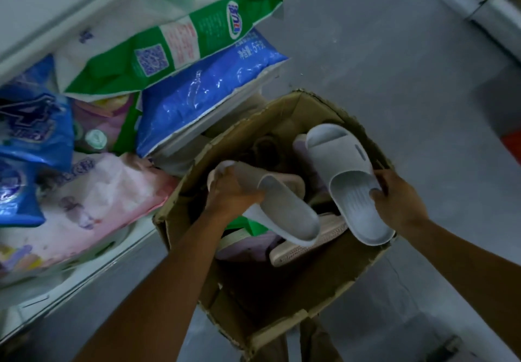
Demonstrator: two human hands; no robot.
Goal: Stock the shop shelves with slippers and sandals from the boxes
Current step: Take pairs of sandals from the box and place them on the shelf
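Two grey slippers are out over the open cardboard box point(282, 291) on the floor: the left hand point(231, 192) has its fingers curled round the sole-up slipper point(282, 212), and the right hand point(394, 192) pinches the edge of the upright slipper point(346, 175). More slippers point(298, 249) lie jumbled inside the box. Just left of it, a low white shelf point(84, 274) carries blue, green and pink bags point(197, 91).

Beneath both my grips the cardboard box point(296, 291) stands open-topped, though loose slippers point(307, 249) crowd its bottom. Left of my left grip point(229, 192), the box's torn wall, then detergent bags point(197, 85) bulging off the shelf point(84, 271), block that side. Right of my right grip point(394, 195), past the box's rim, bare grey floor point(394, 51) lies open.
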